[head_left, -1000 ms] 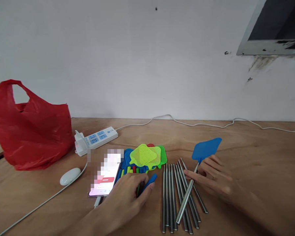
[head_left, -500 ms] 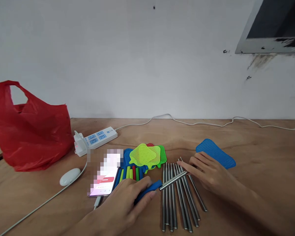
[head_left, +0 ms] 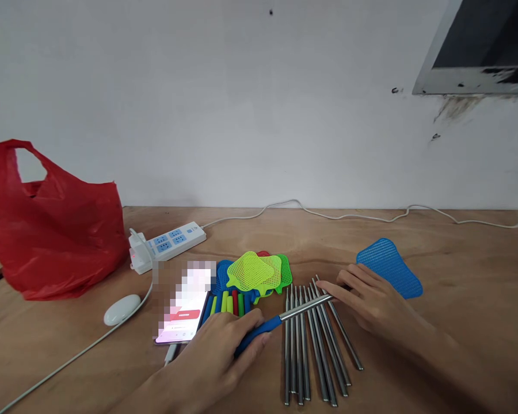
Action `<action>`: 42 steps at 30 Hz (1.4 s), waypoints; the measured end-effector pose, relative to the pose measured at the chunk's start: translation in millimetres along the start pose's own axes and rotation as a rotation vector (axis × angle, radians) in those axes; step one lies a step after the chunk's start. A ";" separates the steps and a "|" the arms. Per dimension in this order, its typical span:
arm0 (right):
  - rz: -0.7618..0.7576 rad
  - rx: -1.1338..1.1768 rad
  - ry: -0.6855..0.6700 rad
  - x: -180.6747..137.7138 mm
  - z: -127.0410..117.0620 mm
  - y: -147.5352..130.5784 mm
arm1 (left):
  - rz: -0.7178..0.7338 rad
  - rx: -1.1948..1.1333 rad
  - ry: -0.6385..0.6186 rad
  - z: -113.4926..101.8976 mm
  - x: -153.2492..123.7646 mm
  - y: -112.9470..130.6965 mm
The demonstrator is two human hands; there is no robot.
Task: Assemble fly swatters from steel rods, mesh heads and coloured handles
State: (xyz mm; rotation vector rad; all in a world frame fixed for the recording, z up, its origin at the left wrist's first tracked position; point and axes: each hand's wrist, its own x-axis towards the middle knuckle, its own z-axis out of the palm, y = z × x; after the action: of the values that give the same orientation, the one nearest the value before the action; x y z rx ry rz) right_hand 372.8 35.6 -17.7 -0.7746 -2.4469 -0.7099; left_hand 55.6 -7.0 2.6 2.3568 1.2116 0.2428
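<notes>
My left hand (head_left: 224,348) is closed round a blue handle (head_left: 259,333). A metal rod (head_left: 306,307) meets the front end of that handle, slanting up to the right. At the rod's far end, my right hand (head_left: 366,293) grips it with bent fingers. A blue mesh fly swatter head (head_left: 391,265) sticks out behind my right hand and seems joined to the rod; the joint is hidden by my fingers. Beneath the held rod lie several loose metal rods (head_left: 300,356). Several coloured handles (head_left: 229,302) lie beside my left hand, with yellow-green swatter heads (head_left: 250,272) behind them.
A lit phone (head_left: 185,310), partly blurred, lies left of the handles with a cable plugged in. Farther left are a white oval object (head_left: 122,310), a power strip (head_left: 179,241) and a red plastic bag (head_left: 56,236). A thin cord (head_left: 336,217) runs along the wall.
The rod and the blue handle now meet in line; a moment ago the rod's open end stood slightly off the handle. My right hand and the blue swatter head have shifted a little right.
</notes>
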 end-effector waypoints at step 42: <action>0.140 0.459 -0.070 -54.6 8.0 19.8 | 0.128 -0.013 0.167 10.0 17.1 -18.9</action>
State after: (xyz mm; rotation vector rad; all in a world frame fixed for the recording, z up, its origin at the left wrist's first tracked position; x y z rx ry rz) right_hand 422.7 33.5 -48.3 -0.7799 -2.4492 -0.0596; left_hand 55.8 12.8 -16.3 2.4450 1.1301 0.4975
